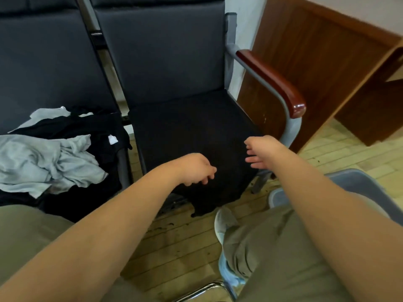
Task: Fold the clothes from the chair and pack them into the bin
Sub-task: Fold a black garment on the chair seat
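Black garment is lying spread over the chair for folding; we are curling our left hand onto it, grip unclear; our right hand is hovering, fingers apart

I can't see into the bin: the right forearm and a knee cover most of it. The clothes pile runs off the left edge. The left hand curls under; whether it pinches the black garment, I can't tell.
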The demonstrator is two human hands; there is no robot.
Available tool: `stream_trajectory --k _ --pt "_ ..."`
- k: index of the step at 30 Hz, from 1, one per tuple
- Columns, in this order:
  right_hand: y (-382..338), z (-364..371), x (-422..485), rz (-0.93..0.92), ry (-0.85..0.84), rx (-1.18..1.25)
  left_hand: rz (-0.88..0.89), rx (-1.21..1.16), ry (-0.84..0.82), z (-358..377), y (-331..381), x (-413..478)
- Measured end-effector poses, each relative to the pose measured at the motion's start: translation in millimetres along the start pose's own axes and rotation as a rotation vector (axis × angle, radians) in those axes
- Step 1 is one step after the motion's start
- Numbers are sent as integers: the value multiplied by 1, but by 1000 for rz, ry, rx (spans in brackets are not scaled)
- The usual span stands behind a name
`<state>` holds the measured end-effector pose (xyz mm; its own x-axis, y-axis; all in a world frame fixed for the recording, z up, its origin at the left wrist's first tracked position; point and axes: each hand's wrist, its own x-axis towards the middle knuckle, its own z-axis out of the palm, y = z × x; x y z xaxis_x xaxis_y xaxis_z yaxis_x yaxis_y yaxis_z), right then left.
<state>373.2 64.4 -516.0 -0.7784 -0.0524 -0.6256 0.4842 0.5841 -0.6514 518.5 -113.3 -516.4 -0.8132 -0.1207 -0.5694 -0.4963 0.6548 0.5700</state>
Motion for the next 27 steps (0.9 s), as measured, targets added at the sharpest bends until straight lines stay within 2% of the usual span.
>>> stream_trajectory --k 3,6,9,13,15,23,27 --pt "48 6 -6 97 -16 44 -70 -45 -158 40 -3 -13" --pt "79 4 -6 88 -48 -163 -162 -132 -228 77 -23 -14" --pt "86 -3 -4 101 -68 -261 -307 -227 -204 102 -41 -14" --pt "95 0 12 171 -86 -190 -455 -126 -85 125 -62 -7" --pt "100 5 20 212 -107 -167 -512 -170 -21 131 -69 -3" --pt "103 16 38 274 -165 -201 -388 -235 58 144 -84 14" --pt "99 21 36 225 -208 -366 -368 -244 60 141 -85 21"
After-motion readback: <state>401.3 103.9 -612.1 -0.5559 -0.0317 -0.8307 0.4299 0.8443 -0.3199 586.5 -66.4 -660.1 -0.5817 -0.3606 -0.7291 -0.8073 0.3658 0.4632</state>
